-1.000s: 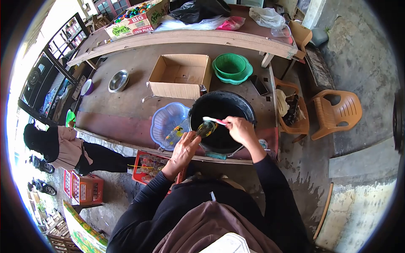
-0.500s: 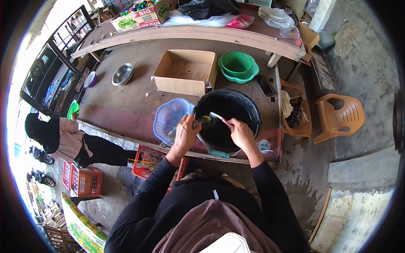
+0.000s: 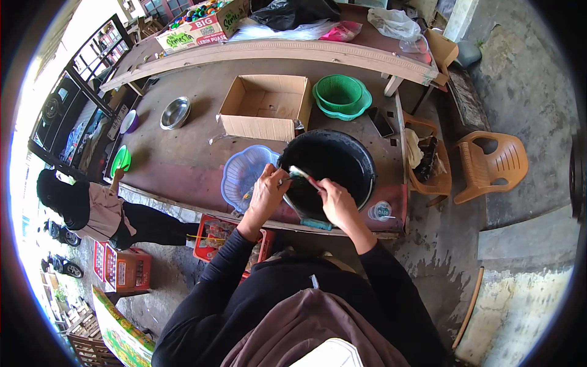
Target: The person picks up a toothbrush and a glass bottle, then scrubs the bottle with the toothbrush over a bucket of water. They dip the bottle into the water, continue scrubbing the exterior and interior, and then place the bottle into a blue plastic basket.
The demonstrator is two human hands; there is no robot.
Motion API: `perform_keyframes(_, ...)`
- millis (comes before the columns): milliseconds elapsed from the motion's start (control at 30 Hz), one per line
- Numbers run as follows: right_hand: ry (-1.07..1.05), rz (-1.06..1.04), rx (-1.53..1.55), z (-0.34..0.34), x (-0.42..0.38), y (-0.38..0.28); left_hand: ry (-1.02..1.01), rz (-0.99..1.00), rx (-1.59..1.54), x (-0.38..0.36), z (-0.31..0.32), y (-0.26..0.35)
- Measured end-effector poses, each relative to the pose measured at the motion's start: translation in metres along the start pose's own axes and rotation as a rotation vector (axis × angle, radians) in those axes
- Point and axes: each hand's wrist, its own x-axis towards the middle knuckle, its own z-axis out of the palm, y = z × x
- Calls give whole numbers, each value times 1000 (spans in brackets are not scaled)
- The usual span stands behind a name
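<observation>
Over the left rim of a black bucket [image 3: 365, 156], my left hand [image 3: 268, 194] is closed around a glass bottle [image 3: 287, 181], mostly hidden by the fingers. A brush with a pink handle and white head [image 3: 301, 172] is gripped in my right hand [image 3: 335, 203]. Its head is right at the bottle, above the dark liquid in the bucket. Beside my left hand stands a blue scalloped plastic basin [image 3: 235, 177]. A teal object [image 3: 316, 224] sits at the bucket's near edge.
An open cardboard box [image 3: 260, 125], green basins [image 3: 342, 107], a phone [image 3: 381, 122] and a steel bowl [image 3: 176, 113] stand on the table. A plastic cup [image 3: 382, 211] is at right. Red bottle crates [image 3: 211, 235] stand below. Another person [image 3: 101, 211] holds a green bowl [image 3: 121, 160] at left.
My right hand and the brush have moved left, closer to the bottle and my left hand. The other person's green bowl has shifted right, farther over the table.
</observation>
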Motion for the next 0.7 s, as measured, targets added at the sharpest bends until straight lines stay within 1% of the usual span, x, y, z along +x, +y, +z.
perform_keyframes(67, -18, -29, 62, 2, 1, -1, -100, 76, -51, 1, -3, -6)
perform_keyframes(133, -34, 4, -94, 6, 9, 13, -135, 88, -38, -2, -4, -5)
perform_keyframes(167, -93, 121, -219, 6, 16, 20, -167, 104, -24, -2, -4, -5)
perform_keyframes(200, -130, 122, -266, 4, 21, 26, -165, 108, -24, -1, -5, -5)
perform_keyframes(300, -141, 70, -230, 8, 25, 27, -158, 158, -30, 1, -8, -6)
perform_keyframes(367, -100, -12, -71, 5, 27, 17, -181, 150, -85, 3, -10, -8)
perform_keyframes(400, -100, -9, -70, 4, 31, 18, -184, 150, -85, 4, -12, -6)
perform_keyframes(467, -248, 175, -161, 1, 46, 30, -179, 137, -120, 7, -18, -1)
perform_keyframes(500, -305, 208, -251, 0, 52, 34, -183, 140, -121, 7, -19, -3)
perform_keyframes(567, -277, 188, -236, 1, 50, 38, -110, 108, -73, 13, -19, -8)
perform_keyframes(600, -260, 167, -219, -2, 46, 33, -108, 106, -73, 15, -19, -7)
perform_keyframes(633, -231, 168, -112, -7, 40, 20, -65, 62, -38, 17, -20, -4)
perform_keyframes(667, -137, 77, -55, -6, 34, 13, -23, 17, -3, 19, -20, -3)
perform_keyframes(700, -105, 27, -14, -9, 28, 8, 9, 8, 30, 20, -17, -7)
